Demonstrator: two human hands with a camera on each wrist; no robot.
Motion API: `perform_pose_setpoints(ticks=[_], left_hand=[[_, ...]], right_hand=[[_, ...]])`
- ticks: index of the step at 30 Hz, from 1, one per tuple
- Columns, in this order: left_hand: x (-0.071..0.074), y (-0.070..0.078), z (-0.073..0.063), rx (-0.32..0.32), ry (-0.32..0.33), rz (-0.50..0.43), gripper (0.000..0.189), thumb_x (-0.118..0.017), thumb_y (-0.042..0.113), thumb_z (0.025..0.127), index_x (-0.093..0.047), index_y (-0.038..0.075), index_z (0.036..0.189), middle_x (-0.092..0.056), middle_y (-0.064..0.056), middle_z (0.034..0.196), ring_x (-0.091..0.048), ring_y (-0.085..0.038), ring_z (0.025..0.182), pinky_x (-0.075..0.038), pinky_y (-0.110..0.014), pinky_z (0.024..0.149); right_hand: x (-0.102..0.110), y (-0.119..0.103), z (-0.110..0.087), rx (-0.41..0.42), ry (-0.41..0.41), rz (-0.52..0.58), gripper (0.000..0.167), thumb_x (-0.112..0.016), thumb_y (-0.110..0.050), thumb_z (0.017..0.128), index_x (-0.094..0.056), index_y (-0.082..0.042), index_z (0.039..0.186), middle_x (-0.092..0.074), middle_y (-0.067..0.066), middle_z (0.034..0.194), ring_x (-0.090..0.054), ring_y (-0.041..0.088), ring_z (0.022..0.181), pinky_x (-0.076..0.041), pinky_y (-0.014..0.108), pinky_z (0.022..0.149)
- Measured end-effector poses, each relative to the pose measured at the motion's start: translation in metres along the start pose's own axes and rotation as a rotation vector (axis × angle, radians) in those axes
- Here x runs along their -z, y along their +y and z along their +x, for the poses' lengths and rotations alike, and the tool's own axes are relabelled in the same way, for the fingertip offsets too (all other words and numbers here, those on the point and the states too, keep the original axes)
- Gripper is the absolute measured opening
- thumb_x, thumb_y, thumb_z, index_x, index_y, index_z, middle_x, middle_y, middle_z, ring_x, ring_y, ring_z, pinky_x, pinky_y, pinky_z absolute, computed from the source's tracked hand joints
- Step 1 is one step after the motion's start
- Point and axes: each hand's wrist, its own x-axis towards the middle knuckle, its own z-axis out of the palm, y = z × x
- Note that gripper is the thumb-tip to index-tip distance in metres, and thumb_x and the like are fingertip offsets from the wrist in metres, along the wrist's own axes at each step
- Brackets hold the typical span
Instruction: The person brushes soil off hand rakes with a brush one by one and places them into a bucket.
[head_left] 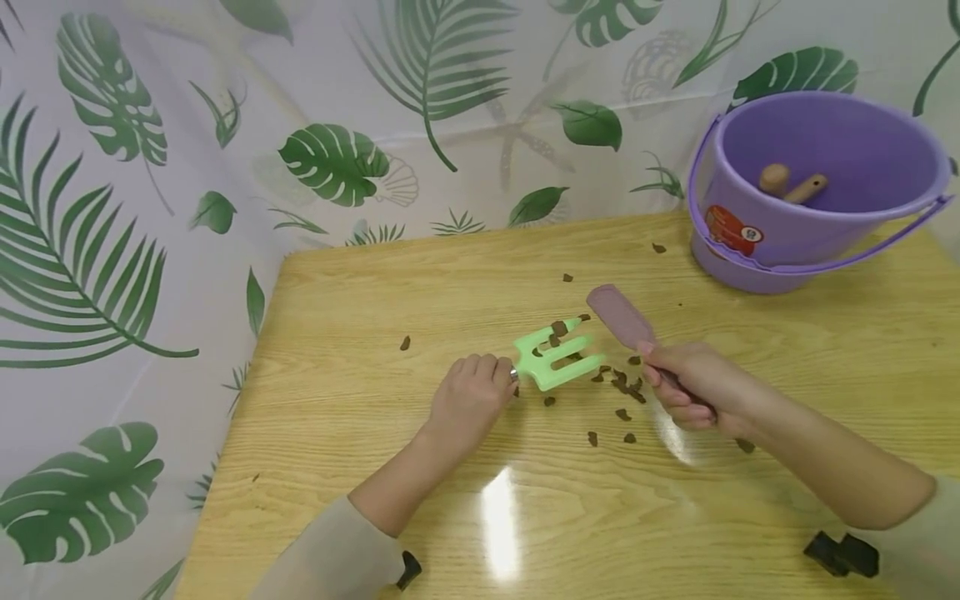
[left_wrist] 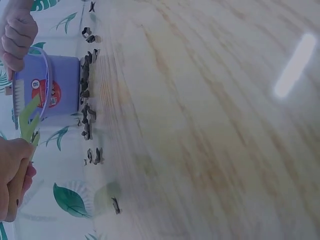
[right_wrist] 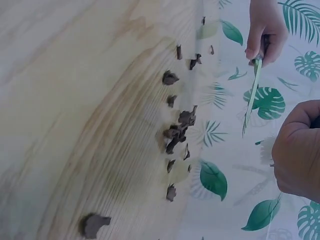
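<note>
My left hand (head_left: 468, 396) grips a small green hand fork (head_left: 534, 367) by its handle, which shows as wooden in the left wrist view. Its tines point right, and a few dark brown bits (head_left: 558, 328) lie on them. My right hand (head_left: 697, 383) holds a mauve brush (head_left: 618, 317) by the handle, its flat head slanting up and left near the tine tips. White bristles (left_wrist: 19, 97) show under the brush in the left wrist view. Between fork and right hand, several brown bits (head_left: 628, 385) form a loose cluster on the wooden table (head_left: 360, 517).
A purple bucket (head_left: 825, 237) with its handle hanging down stands at the back right. Inside it are two wooden handle ends (head_left: 806, 189). More brown bits (head_left: 405, 342) lie scattered about the table. A leaf-patterned cloth (head_left: 465, 192) hangs behind and at the left.
</note>
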Motion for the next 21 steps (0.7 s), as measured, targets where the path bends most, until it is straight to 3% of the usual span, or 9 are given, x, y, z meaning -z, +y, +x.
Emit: perform_pose_setpoints(ticks=[9,21], left_hand=[[-0.003,0.01,0.011,0.006,0.058,0.045,0.026,-0.066,0.034,0.088,-0.066,0.008,0.087,-0.063,0.0,0.075,-0.054,-0.011,0.06,-0.043,-0.02,0.051],[0.001,0.02,0.022,-0.015,0.082,0.059,0.022,-0.065,0.029,0.09,-0.066,0.007,0.088,-0.063,0.0,0.077,-0.056,-0.009,0.063,-0.043,-0.019,0.054]], right_hand=[[-0.025,-0.002,-0.002,0.001,-0.199,0.101,0.04,-0.038,-0.039,0.102,-0.046,-0.013,0.073,-0.036,-0.008,0.05,-0.03,0.002,0.034,-0.014,0.024,0.033],[-0.051,0.008,0.007,-0.02,-0.239,0.124,0.04,-0.04,-0.04,0.101,-0.048,-0.012,0.074,-0.035,-0.008,0.051,-0.03,0.001,0.034,-0.022,0.018,0.033]])
